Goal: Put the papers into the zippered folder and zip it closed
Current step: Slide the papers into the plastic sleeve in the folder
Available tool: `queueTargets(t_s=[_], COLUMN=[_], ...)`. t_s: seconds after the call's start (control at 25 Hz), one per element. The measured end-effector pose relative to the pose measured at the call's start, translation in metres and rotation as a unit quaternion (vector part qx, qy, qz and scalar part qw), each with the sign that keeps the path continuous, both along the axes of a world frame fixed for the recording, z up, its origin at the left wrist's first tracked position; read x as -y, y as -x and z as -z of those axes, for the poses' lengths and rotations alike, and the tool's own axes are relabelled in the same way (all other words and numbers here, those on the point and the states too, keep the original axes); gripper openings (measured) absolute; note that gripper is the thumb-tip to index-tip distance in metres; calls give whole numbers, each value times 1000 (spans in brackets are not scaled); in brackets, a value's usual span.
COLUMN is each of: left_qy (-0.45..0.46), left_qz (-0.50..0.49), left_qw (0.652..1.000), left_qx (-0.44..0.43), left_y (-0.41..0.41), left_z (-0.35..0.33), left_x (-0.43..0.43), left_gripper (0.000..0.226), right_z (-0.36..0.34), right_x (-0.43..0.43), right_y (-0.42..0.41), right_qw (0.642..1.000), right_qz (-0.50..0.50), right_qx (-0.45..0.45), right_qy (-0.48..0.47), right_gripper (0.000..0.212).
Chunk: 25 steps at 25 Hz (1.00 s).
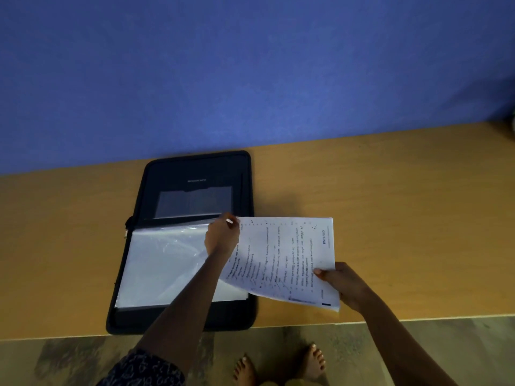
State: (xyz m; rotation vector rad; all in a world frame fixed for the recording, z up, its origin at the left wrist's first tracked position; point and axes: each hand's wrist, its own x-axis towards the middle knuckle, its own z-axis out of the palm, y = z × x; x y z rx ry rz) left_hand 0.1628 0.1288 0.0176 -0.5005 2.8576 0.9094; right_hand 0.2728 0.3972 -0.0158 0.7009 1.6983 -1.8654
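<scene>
The white printed papers [287,260], pinched at their 4 o'clock corner by the right hand [344,285], point their long axis toward 9 o'clock at the open black zippered folder [192,188] on the wooden bench [390,190], where the nearer left hand [221,236] grips the clear plastic sleeve [164,263].

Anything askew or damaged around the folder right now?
Nothing damaged. The papers sit skewed, half off the open folder, held by the right hand while the left hand lifts the clear sleeve.
</scene>
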Motion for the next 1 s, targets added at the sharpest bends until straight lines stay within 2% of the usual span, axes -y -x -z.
queueTargets(t_s=[0.08,0.24,0.36,0.64,0.84,1.0], left_qy=[47,133,167,178,143,123], left_qz=[18,87,82,90,112,110], left_qw=[999,983,974,972,977,982], left_qx=[15,87,126,126,116,95], left_y=[-19,-70,-106,-123,-138,-145], left_z=[3,14,23,23,25,26], left_x=[5,22,32,26,9,0], left_gripper=[18,41,36,19,19,19], right_z=[2,7,9,16,14,11], right_x=[2,1,1,4,11,18], right_y=[5,6,3,-7,-12,-14], right_qw=[999,998,998,997,997,996], right_qz=[-3,-2,4,60,78,78], right_qx=[30,55,53,24,10,6], right_qy=[13,29,28,34,-21,-30], right_gripper=[20,25,26,32,28,27])
